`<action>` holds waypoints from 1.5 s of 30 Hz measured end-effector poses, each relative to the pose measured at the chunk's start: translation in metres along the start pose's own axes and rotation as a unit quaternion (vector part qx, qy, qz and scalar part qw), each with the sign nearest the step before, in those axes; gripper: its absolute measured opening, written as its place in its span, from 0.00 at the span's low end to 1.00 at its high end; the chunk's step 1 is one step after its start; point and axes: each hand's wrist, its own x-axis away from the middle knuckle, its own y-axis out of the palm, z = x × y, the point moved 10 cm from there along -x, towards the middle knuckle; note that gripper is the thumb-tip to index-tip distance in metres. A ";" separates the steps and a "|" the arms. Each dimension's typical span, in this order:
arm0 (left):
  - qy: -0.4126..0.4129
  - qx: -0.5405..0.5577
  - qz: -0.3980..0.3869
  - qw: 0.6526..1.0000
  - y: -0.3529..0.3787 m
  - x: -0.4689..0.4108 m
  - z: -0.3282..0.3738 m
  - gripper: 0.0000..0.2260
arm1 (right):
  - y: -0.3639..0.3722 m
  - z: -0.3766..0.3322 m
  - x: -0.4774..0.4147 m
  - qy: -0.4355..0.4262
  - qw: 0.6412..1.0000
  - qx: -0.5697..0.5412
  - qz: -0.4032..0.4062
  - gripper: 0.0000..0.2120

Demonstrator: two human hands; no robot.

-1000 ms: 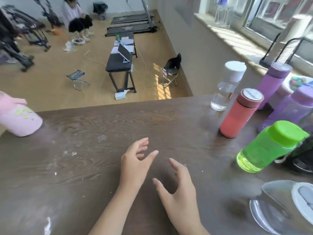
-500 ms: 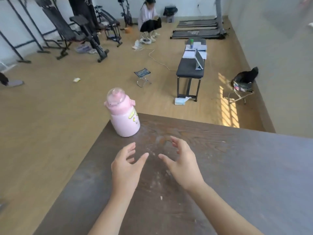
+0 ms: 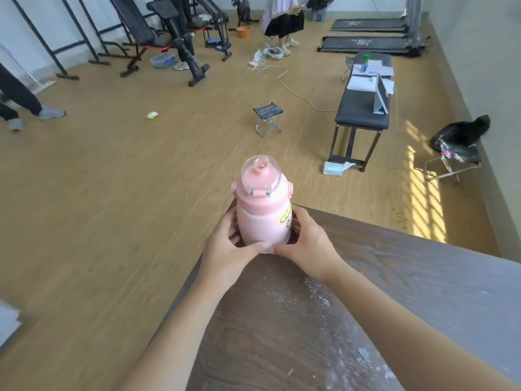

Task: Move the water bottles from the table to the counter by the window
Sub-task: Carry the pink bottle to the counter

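Note:
A squat pink water bottle (image 3: 263, 218) with a clear domed lid stands upright at the far left corner of the dark wooden table (image 3: 394, 292). My left hand (image 3: 228, 246) wraps its left side and my right hand (image 3: 306, 244) wraps its right side, thumbs meeting at its base. Both hands grip the bottle. The window counter and the other bottles are out of view.
Beyond the table edge lies a wood floor with a small folding stool (image 3: 267, 118), a black bench (image 3: 363, 108) holding papers and a tablet, and a black bag on a stool (image 3: 459, 142) at right. Gym machines and a seated person (image 3: 283, 21) are at the back.
My view swung left from the bottles by the window to the table's corner. Both hands reached forward from open above the table and closed around the pink bottle.

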 end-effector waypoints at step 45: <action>0.119 -0.070 -0.358 0.923 0.603 0.228 0.148 0.37 | -0.484 0.265 0.377 0.162 0.898 -0.082 0.402 0.42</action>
